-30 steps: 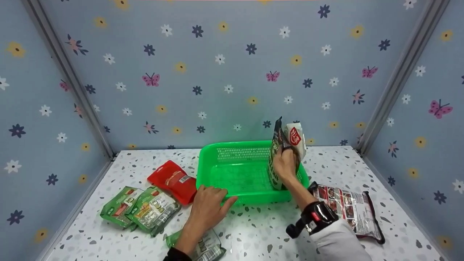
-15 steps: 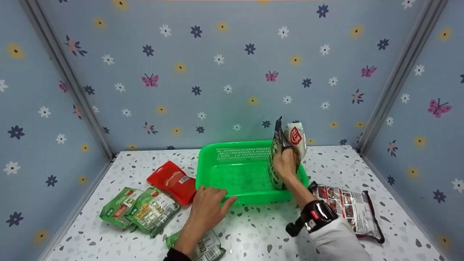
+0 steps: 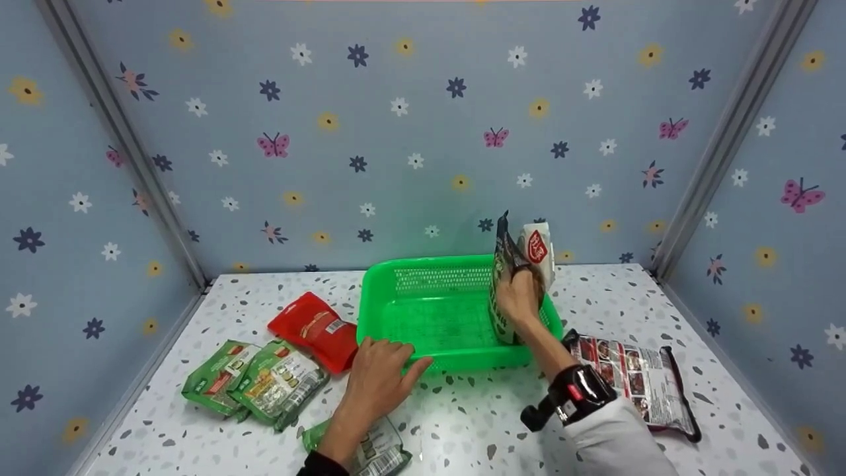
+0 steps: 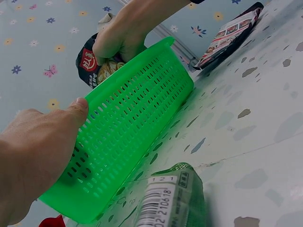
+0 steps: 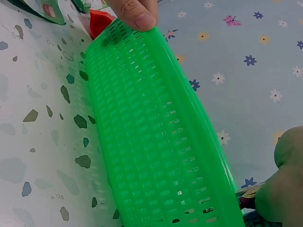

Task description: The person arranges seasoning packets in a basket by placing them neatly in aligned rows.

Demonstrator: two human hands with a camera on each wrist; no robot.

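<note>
A green perforated plastic basket sits against the back wall in the head view. My left hand holds its front left corner, fingers over the rim and thumb on the outer side. Inside the basket's right end stands a black food bag, its top edge above the rim. My right hand grips this bag from the front and hides part of it. Just behind rises a white bag with a red logo. The left wrist view shows the outer wall of the basket close up.
Two green packets overlap on the left, beside a red pouch close to the basket. Another green packet lies partly beneath my left forearm. A large dark-edged bag rests on the right. Flowered walls enclose three sides.
The black bag and my right hand have shifted very slightly left. The left hand and basket keep their places.
</note>
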